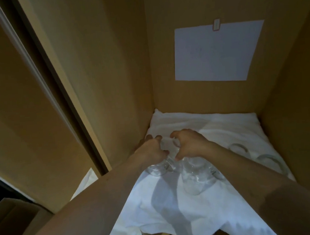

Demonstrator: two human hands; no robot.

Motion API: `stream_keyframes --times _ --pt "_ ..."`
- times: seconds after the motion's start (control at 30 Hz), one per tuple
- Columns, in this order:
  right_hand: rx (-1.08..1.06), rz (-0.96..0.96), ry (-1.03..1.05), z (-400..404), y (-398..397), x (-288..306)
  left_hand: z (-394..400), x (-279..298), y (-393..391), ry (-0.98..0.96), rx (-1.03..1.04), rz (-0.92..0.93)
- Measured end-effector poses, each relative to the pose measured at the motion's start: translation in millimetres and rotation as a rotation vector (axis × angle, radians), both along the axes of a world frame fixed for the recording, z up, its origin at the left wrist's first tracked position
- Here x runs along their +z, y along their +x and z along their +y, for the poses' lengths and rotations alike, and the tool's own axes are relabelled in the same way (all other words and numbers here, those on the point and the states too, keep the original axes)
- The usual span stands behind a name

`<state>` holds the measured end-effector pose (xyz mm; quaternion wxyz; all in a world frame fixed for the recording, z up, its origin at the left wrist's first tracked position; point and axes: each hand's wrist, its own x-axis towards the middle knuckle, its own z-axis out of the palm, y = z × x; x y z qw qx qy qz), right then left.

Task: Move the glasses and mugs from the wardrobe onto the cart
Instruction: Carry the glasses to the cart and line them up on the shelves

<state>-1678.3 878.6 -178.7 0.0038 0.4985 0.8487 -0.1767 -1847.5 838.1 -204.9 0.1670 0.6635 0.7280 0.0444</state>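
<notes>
Hands (pixel 151 150) (pixel 189 144), fingers curled on glass mugs (pixel 157 169) (pixel 195 177), white cloth (pixel 194 215), taped paper (pixel 217 52) behind

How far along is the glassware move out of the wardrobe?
Done: cannot tell, as the cart is out of view. In hand: the left hand grips one clear mug and the right hand grips another, both over the white cloth. Left: at least two more glasses stand at the right.
</notes>
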Motion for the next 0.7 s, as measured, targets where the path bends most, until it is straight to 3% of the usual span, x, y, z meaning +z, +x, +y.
stream_keyframes --times 0.4,0.57,0.7 --pt "-0.142 0.116 0.029 -19 0 14 -1 21 -2 0.059 0.065 -0.181" --pt "-0.314 0.279 0.223 -26 12 44 -2 56 0 0.206 0.092 -0.286" --pt "-0.578 0.548 0.364 -31 30 69 -8 89 4 0.388 0.261 -0.556"
